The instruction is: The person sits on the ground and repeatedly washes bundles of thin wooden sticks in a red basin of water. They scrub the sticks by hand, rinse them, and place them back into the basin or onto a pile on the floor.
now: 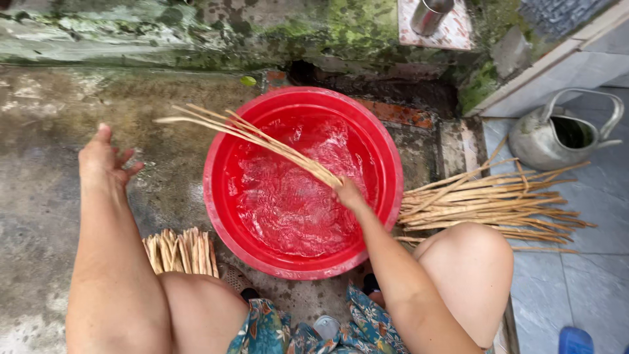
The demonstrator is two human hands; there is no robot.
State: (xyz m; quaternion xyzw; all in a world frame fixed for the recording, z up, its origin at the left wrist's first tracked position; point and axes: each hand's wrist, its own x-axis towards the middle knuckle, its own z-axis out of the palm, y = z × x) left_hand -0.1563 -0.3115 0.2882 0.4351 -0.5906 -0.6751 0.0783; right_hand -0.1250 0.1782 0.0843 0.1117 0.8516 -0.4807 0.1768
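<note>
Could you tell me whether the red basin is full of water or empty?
Partly filled: rippling water covers the bottom of the red basin, well below its rim, where the right hand holds thin sticks.

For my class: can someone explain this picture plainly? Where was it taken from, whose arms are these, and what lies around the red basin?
There is one picture, from a camera worn on a person's head, looking down at their own arms and knees. The right hand grips a bunch of long tan sticks over a red basin of water. The left hand hangs open above the wet concrete ground, holding nothing. A second bundle lies by the left knee, a larger pile to the right, beside a metal watering can.
</note>
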